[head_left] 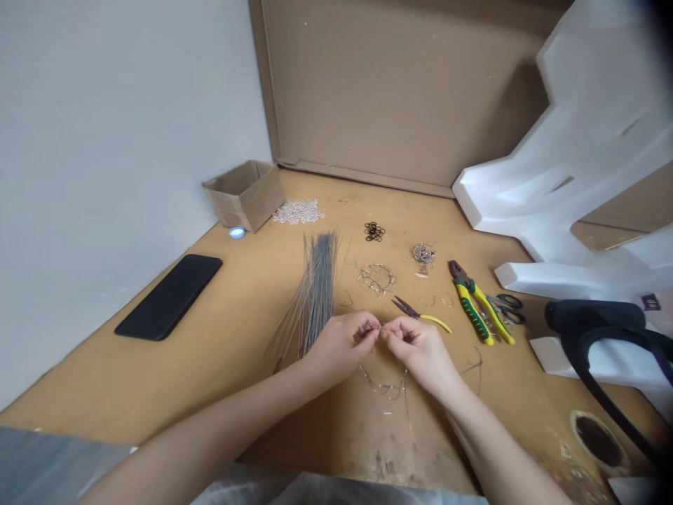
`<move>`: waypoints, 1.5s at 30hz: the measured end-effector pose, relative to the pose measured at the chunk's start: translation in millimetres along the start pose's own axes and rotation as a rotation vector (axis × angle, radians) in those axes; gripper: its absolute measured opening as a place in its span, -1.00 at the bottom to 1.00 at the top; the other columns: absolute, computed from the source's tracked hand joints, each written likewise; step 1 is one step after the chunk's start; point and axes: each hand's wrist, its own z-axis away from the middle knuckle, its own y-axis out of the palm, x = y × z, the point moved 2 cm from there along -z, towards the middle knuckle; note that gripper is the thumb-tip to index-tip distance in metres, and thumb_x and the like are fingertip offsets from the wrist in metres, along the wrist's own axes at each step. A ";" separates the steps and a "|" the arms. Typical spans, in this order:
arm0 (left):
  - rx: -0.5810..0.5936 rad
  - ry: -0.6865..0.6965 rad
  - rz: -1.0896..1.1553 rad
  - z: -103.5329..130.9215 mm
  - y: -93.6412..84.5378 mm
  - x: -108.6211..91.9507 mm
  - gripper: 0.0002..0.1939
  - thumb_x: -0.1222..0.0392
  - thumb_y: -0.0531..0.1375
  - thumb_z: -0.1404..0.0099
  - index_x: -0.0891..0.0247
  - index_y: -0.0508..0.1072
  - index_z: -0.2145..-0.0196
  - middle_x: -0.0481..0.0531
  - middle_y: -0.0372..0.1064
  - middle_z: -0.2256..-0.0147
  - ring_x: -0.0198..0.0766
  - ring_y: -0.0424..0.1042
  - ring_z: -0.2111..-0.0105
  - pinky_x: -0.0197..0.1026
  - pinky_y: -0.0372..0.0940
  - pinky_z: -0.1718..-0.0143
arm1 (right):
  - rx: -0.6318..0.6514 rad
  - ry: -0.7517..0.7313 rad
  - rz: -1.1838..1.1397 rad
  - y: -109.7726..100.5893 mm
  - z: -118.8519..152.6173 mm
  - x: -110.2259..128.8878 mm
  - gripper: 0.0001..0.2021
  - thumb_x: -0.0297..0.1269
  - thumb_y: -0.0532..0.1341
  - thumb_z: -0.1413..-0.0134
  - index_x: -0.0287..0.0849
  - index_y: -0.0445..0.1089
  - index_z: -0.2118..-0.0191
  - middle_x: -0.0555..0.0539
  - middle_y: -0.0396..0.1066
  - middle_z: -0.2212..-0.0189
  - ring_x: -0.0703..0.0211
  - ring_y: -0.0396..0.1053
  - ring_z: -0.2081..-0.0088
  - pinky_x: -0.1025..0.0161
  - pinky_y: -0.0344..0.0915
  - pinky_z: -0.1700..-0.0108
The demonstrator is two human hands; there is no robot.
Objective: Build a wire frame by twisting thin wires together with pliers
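Note:
My left hand (pixel 350 338) and my right hand (pixel 415 348) meet at the fingertips, each pinching a thin wire loop (pixel 386 387) that hangs below them in an arc. Small shiny bits sit along this wire, and one loose end trails downward. Just left of my left hand lies a bundle of straight grey wires (pixel 320 287). Beyond the hands is a finished-looking wire ring (pixel 377 278) with short prongs. Small pliers (pixel 418 313) with yellow handles rest right behind my right hand. What exactly the fingertips press on is too small to make out.
Larger green-and-yellow pliers (pixel 476 308) and black-handled scissors (pixel 509 308) lie to the right. Behind are a wire coil (pixel 423 253), black rings (pixel 374 231), clear small pieces (pixel 299 211) and a cardboard box (pixel 247 196). A black phone (pixel 169 297) lies left; white foam (pixel 526 189) stands right.

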 end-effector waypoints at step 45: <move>0.121 -0.070 0.280 -5.3 -2.9 3.7 -0.84 0.18 0.04 -0.19 0.32 0.33 0.44 -0.09 0.26 0.52 -0.45 0.27 0.58 -0.38 0.15 0.51 | 0.092 -0.050 0.109 -5.0 -0.6 -3.0 -0.86 -0.25 0.14 0.06 -0.21 0.34 0.47 0.08 0.22 0.64 0.36 0.15 0.62 0.40 0.10 0.56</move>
